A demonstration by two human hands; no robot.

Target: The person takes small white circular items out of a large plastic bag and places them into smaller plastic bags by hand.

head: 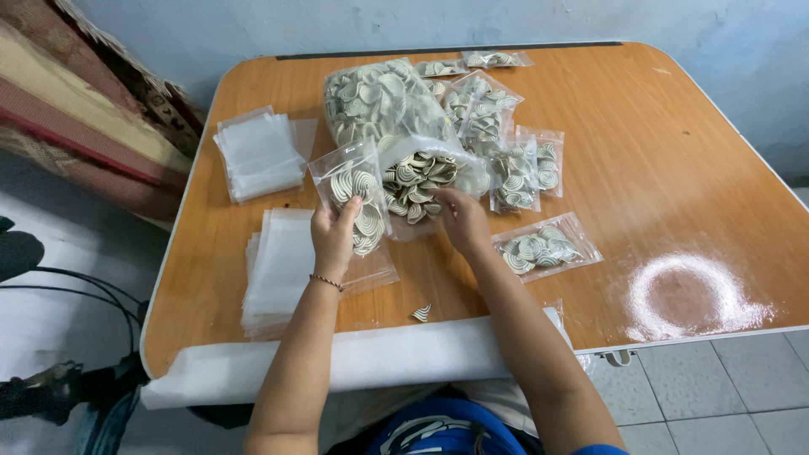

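Your left hand (335, 232) holds a small clear pouch (356, 195) upright above the tabletop (666, 160), fingers (345, 212) closed around its lower half; the pouch is partly filled with cream spiral-patterned discs. Your right hand (459, 217) reaches into the open mouth of the large clear bag (383, 109), which lies on its side across the middle of the tabletop, stuffed with the same discs, some spilling out at the opening just beside your fingertips. The right fingers curl over the spilled discs (413, 181); you cannot tell from here whether they have pinched one. To the right of the large bag, several filled small pouches (514, 173) lie overlapping, with one more filled pouch (543, 247) apart, close to your right forearm, and two others (472, 63) at the far edge. At the left, a stack of empty clear pouches (257, 152) sits near the far corner, and a second, flatter stack (278, 270) lies under your left wrist. One loose disc (421, 313) rests near the front edge, just beyond a white sheet (371, 358) draped over that edge.
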